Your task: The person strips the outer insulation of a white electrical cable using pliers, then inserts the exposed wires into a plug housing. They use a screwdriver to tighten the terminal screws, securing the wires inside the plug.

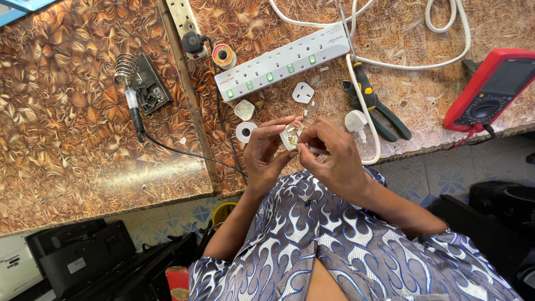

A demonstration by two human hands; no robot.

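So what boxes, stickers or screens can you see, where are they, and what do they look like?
Multimeter: right edge of the bench, red case, dark grey screen, round dial.
Label on the power strip: right end of the long white strip, small dark print.
Sticker on a black machine: bottom left, under the bench, small white rectangle.
Red box: bottom centre-left on the floor, only a corner shows.
No signs in view.

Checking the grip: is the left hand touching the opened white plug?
Touching. The head view shows the left hand fingers wrapped against the side of the opened white plug, with no gap; the right hand pinches it too.
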